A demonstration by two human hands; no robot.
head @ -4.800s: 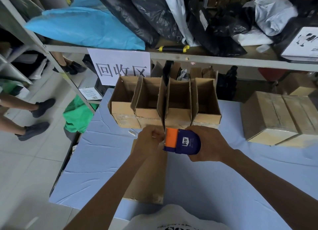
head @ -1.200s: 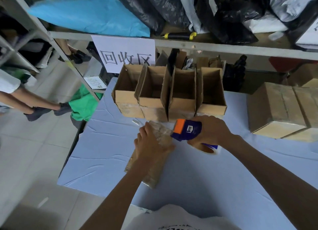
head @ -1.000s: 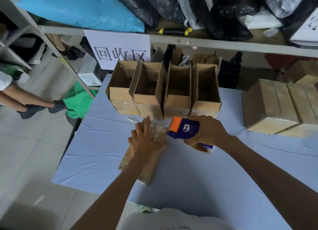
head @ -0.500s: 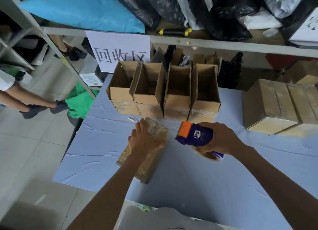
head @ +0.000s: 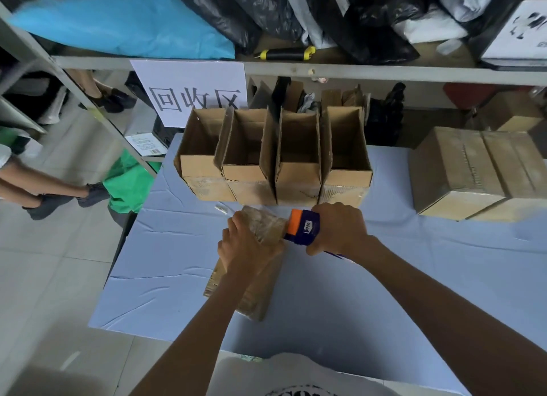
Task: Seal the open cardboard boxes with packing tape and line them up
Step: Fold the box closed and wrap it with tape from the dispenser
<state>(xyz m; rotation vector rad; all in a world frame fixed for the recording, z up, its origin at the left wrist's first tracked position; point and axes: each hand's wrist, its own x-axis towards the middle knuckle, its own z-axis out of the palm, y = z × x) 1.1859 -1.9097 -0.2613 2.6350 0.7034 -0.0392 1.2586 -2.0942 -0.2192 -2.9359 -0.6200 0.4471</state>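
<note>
While a taped box [head: 254, 289] is lain on the blue worktop [head: 384, 292], it is clasped at its far end by the left hand [head: 242, 247]; beside it, a tape dispenser [head: 302, 227] is gripped by the right hand [head: 340, 230]. Four open boxes [head: 275, 170] are ranged behind.

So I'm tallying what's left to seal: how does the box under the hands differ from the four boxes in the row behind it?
The box under the hands lies on its side with glossy tape across its end; the row of four boxes stands upright, flaps up, tops open. The left hand holds the first while the right hand brings the tape dispenser to it; nothing touches the row. Both are plain brown cardboard.
</note>
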